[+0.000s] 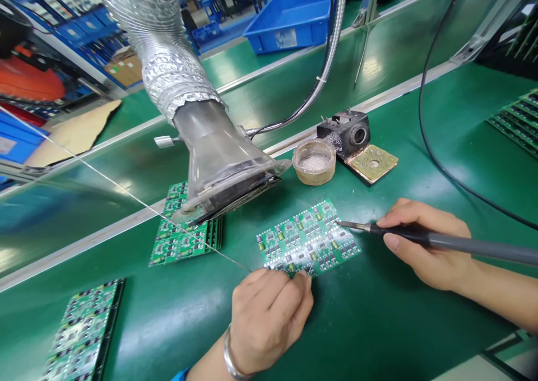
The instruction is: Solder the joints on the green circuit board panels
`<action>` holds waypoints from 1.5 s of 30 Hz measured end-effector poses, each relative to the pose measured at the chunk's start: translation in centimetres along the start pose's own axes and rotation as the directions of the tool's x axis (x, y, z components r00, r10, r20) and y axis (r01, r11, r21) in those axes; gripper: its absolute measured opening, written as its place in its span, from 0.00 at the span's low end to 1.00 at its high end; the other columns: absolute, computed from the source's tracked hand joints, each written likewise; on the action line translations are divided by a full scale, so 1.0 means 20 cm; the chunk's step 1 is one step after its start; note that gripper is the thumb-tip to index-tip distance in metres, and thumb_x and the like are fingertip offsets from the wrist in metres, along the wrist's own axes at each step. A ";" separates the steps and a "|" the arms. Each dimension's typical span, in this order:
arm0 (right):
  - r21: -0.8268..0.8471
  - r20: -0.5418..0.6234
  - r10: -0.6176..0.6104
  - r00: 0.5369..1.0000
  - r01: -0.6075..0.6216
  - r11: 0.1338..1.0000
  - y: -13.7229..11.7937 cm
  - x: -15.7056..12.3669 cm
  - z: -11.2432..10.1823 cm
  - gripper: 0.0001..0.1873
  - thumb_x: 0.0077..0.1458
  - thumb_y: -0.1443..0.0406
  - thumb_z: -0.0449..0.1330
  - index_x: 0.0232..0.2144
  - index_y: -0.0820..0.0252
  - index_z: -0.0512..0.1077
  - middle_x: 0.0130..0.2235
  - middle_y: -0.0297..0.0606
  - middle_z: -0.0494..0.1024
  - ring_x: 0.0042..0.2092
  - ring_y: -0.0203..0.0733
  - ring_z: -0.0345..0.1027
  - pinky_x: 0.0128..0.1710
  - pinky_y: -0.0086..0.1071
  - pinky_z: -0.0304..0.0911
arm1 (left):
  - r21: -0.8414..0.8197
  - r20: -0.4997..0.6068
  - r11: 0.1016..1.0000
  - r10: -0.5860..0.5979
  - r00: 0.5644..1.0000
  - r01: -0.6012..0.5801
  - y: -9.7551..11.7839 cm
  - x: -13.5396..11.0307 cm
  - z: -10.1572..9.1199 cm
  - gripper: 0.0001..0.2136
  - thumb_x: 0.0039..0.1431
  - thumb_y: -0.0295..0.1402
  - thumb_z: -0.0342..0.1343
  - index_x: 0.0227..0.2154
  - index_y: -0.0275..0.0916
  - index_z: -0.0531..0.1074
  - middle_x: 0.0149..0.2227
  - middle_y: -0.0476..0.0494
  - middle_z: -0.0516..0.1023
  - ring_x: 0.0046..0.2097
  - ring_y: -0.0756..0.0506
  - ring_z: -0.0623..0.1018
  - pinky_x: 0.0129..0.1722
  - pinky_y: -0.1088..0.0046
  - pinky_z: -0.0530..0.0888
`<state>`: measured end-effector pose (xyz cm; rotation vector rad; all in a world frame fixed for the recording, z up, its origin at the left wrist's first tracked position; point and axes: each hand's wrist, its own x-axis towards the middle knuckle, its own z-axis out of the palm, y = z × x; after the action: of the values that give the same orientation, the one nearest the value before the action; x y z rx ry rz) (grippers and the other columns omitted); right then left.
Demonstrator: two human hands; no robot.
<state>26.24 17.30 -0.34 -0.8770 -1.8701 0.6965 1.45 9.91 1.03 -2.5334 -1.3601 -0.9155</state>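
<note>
A green circuit board panel [309, 232] with rows of small components lies flat on the bench in front of me. My right hand [428, 246] grips a soldering iron [454, 244]; its tip reaches the panel's upper right part, though whether it touches I cannot tell. At the panel's lower edge my left hand [273, 314] is closed in a pinch on a thin solder wire [214, 250]. The wire comes in from the upper left, and a short end pokes out past my fingers over the board. A metal bangle circles my left wrist.
A fume extractor hood [222, 157] on a foil duct hangs above the panel. Behind stand a round tub [314, 161] and a soldering iron stand [344, 131] with a sponge [374, 162]. Board stacks [180, 230] lie left and far right. A black cable [424, 117] loops at right.
</note>
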 end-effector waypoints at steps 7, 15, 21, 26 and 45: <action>-0.015 0.027 0.035 0.999 -0.035 0.999 -0.01 0.01 0.00 0.08 0.51 0.72 0.58 0.34 0.56 0.69 0.25 0.32 0.70 0.24 0.35 0.61 0.22 0.31 0.57 | 0.003 0.053 1.000 0.000 0.999 0.000 0.01 0.01 0.01 0.04 0.54 0.22 0.56 0.27 0.36 0.69 0.17 0.56 0.61 0.20 0.54 0.60 0.22 0.74 0.57; -0.030 0.055 0.042 0.998 -0.040 0.999 -0.02 0.01 0.00 0.08 0.50 0.73 0.58 0.34 0.57 0.70 0.24 0.31 0.69 0.23 0.33 0.61 0.22 0.30 0.57 | 0.029 0.064 0.999 0.018 0.998 -0.020 0.00 0.02 0.04 0.05 0.55 0.23 0.56 0.25 0.36 0.68 0.17 0.56 0.61 0.20 0.55 0.60 0.22 0.74 0.57; 0.024 -0.020 0.054 0.998 -0.054 0.998 0.01 -0.01 -0.02 0.08 0.51 0.72 0.58 0.35 0.56 0.70 0.26 0.32 0.69 0.24 0.35 0.61 0.21 0.32 0.54 | 0.047 0.081 0.999 -0.005 0.997 0.002 0.02 0.04 0.01 0.05 0.56 0.24 0.55 0.25 0.36 0.68 0.18 0.56 0.61 0.20 0.55 0.61 0.23 0.75 0.59; 0.019 -0.045 0.111 0.993 -0.110 0.994 0.03 -0.01 -0.03 0.06 0.52 0.71 0.57 0.32 0.56 0.69 0.26 0.33 0.68 0.25 0.36 0.61 0.22 0.32 0.54 | 0.060 0.072 0.998 0.008 0.997 -0.012 0.03 0.07 0.01 0.08 0.57 0.25 0.53 0.23 0.37 0.68 0.17 0.56 0.59 0.20 0.55 0.60 0.22 0.75 0.58; -0.024 0.005 0.082 0.997 -0.082 0.996 0.01 0.00 -0.02 0.05 0.50 0.71 0.58 0.32 0.58 0.69 0.25 0.32 0.69 0.25 0.34 0.62 0.23 0.30 0.56 | 0.093 0.131 0.994 0.041 0.991 -0.053 0.01 0.13 0.09 0.10 0.57 0.27 0.54 0.21 0.37 0.67 0.18 0.54 0.59 0.21 0.53 0.59 0.23 0.73 0.58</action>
<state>26.65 17.44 -0.23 -0.9725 -1.8594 0.7293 3.51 12.27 1.07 -2.5788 -1.3368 -0.6712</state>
